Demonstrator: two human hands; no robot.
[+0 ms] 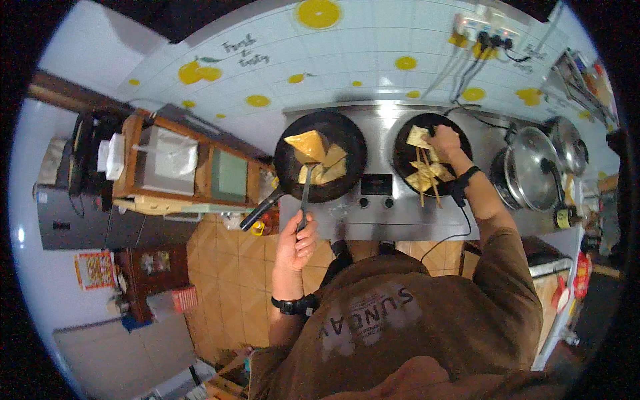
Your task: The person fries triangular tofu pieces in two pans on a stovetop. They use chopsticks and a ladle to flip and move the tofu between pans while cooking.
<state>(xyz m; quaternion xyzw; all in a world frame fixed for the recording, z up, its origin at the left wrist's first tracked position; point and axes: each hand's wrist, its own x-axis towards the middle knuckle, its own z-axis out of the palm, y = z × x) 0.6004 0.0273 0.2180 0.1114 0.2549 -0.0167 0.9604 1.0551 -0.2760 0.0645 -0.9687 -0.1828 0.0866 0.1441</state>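
My left hand [298, 242] grips the handle of a metal spatula [306, 192], whose head is in the left black frying pan [352, 172]. A browned, folded piece of flatbread [306, 144] stands tilted at the spatula's head, with paler pieces [334, 167] beside it. My right hand [444, 142] is over the right black pan [407, 127], its fingers closed at a pale flatbread piece [417, 136]; whether they pinch it or something dark beside it is unclear. Wooden chopsticks [423, 185] lie across that pan, over more cut pieces [440, 171].
The steel stove [330, 220] has a control panel [376, 184] between the pans. To the right stand a glass-lidded pot [532, 167] and another lidded pan [570, 145]. The left pan's handle [261, 209] juts over the front edge. Cables run from a power strip [487, 32].
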